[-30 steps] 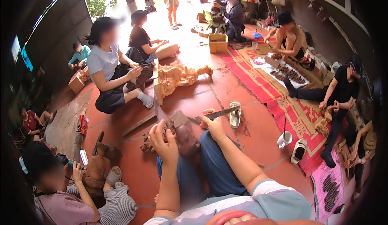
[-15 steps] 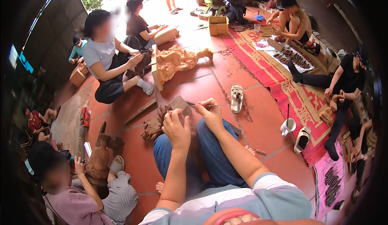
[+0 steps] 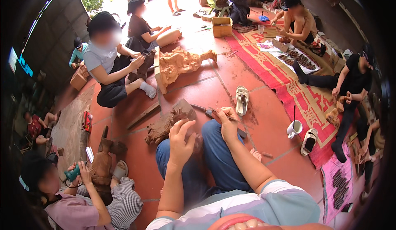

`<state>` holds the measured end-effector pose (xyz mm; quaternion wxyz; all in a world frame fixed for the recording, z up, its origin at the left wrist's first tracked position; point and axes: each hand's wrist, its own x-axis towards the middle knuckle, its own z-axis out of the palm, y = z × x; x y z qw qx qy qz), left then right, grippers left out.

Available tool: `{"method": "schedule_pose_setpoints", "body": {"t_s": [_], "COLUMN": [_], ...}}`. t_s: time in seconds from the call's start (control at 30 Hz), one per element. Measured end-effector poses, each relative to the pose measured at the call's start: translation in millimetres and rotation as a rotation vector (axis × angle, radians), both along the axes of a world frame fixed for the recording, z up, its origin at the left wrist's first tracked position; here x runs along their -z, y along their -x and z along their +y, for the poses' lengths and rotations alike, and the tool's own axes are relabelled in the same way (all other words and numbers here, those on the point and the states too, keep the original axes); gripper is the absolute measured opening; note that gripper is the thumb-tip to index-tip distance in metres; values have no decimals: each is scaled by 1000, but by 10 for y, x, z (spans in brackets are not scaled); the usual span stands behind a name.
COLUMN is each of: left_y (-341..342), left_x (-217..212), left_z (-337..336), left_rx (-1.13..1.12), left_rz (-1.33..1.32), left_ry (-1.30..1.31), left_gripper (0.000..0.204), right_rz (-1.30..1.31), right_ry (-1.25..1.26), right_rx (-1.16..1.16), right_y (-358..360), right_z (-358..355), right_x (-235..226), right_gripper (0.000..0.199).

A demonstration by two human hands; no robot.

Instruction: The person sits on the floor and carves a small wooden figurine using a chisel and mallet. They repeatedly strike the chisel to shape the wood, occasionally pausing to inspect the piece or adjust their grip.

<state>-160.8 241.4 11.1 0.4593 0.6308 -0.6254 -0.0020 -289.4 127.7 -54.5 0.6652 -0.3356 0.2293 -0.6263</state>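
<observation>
I sit on the red tile floor in blue jeans. A dark brown wooden carving (image 3: 167, 124) lies across my left knee and the floor in front of me. My left hand (image 3: 181, 141) hovers at its near end with the fingers spread, gripping nothing. My right hand (image 3: 227, 120) is closed on a thin chisel (image 3: 204, 109), whose tip points left toward the top of the carving.
A large pale wooden carving (image 3: 181, 62) lies ahead beside a seated person. A sandal (image 3: 242, 100), a white mug (image 3: 293, 129) and another sandal (image 3: 308, 141) stand to my right by a red mat (image 3: 284, 77). Other people sit carving all around.
My left hand has come off the carving and opened its fingers. My right hand has drawn closer with the chisel. The view has tilted down slightly.
</observation>
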Motion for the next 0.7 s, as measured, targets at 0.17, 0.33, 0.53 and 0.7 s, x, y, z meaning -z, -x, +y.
{"method": "schedule_pose_setpoints", "body": {"t_s": [0.17,0.33,0.53,0.7], "left_y": [-48,238,315,583], "left_x": [-580,-1712,-2108,-2086], "left_z": [126,589,738,505], "left_rx": [283,847,675,552], "left_rz": [228,450,-381,-388], "left_ry": [-107,129,690,935], "left_gripper": [15,33,24,29], "right_rz": [-88,-31,-34,2], "right_ry": [-35,-56,-36,-50], "right_rx": [2,-5,-18,-21], "right_y": [36,41,-55,-9], "right_z": [-113,-92,-30,-16], "right_x": [141,114,50,119], "right_gripper": [11,11,8,10]}}
